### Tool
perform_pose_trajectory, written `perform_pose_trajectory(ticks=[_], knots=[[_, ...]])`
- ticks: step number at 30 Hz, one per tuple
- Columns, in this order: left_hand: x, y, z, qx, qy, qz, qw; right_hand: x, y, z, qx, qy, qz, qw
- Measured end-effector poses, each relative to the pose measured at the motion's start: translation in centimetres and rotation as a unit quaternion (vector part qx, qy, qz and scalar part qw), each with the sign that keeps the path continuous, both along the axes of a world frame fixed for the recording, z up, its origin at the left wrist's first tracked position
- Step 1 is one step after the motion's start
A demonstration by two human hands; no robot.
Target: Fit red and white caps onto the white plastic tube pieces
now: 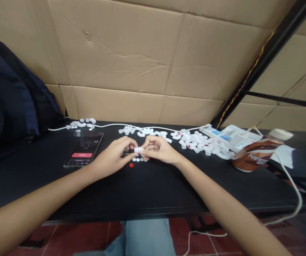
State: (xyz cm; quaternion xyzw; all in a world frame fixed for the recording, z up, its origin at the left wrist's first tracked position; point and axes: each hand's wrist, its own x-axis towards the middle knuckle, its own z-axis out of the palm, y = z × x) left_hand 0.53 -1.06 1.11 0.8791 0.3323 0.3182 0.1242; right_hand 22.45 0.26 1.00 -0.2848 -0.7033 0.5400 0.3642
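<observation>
Between the fingertips of both hands, just above the black tabletop, a small white plastic piece is held. One end is pinched between the thumb and fingers of the bare left hand, the other between those of the bare right hand; its exact shape is hidden by the grip. By being held from opposite sides, it is probably steadied against turning, and its middle is left in sight.

Both hands are turned inward, with the thumbs on the near side and the fingers curled behind. The forearms are brought in from the lower corners, the left one low over the table, so that the hands are made to meet at the centre.

Just below the fingertips, small round whitish discs are laid out beside a flat red disc, presumably placed there to be within easy reach. Behind the hands, a scattered group of white plastic pieces is spread, and to the right a larger heap of curved white plastic pieces is gathered, with red spots seen among them. Beyond the left hand, a black smartphone with a lit screen is laid flat; past the heap, a brown labelled bottle with a white cap is stood.
</observation>
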Motion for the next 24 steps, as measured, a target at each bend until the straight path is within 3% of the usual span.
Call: perform_pose_trajectory(ticks=[4,7,9,15,21,24], knots=[[-0.04,-0.32,0.26,0.006,-0.019,0.021,1.0,-0.04,0.0,0.05,0.005,-0.005,0.004,1.0],[-0.06,-0.24,0.35,-0.015,0.02,0.043,0.999,-0.03,-0.03,0.05,0.005,0.003,0.005,1.0],[-0.06,-0.06,0.24,-0.025,0.036,0.033,0.998,-0.01,-0.02,0.01,0.004,0.004,0.001,1.0],[-0.03,-0.02,-0.1,-0.032,-0.029,0.01,0.999,0.01,0.05,0.0,0.005,-0.009,0.0,1.0],[0.02,0.1,0.11,-0.056,0.034,0.023,0.998,0.02,0.02,0.04,0.008,-0.005,0.007,1.0],[-0.02,0.41,-0.07,-0.035,0.01,0.008,0.999,0.03,0.05,0.07,-0.005,-0.003,0.01,1.0]])
